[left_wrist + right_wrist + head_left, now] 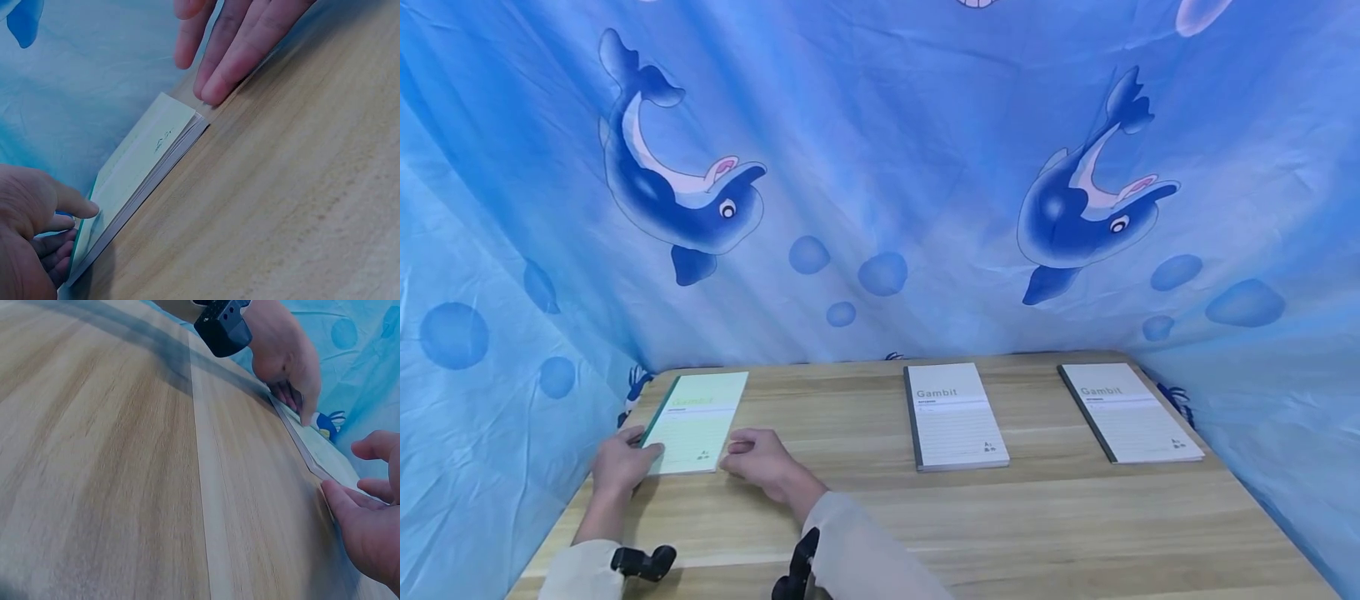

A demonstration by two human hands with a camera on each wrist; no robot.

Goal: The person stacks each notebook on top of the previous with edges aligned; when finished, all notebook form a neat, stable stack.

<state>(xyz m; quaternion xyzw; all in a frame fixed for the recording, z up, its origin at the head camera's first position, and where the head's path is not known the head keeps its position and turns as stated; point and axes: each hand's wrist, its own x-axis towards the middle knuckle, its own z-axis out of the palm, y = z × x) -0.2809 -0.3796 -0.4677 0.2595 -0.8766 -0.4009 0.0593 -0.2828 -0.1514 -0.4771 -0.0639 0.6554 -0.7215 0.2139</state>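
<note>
- In the head view, we observed a blue cloth (955,92), printed with dolphins (655,204), at 12 o'clock behind the wooden table (1045,533) and along its 9 and 3 o'clock sides.
- Taking the green notebook (700,417) as centre, we located the middle notebook (957,429) and, beyond it, the right notebook (1135,425) at 3 o'clock, both dark-spined and well apart.
- We noted black wrist devices (643,563) at the cuffs of pale sleeves (865,550).
- We traced the table's back edge near the green notebook at 12 o'clock and its side edge near the spine at 9; wood extended between it and the middle notebook, with the right hand (767,462) standing at its 4 o'clock corner.
- The green notebook lay flat at 8 o'clock in the head view; we read "Gambit" on its pale cover, above ruled lines, beside a darker green spine.
- We saw the left hand (620,462) pinching the spine edge, thumb on the cover.
- The right hand was released, fingers extended; we could not tell whether they touched the corner.
</note>
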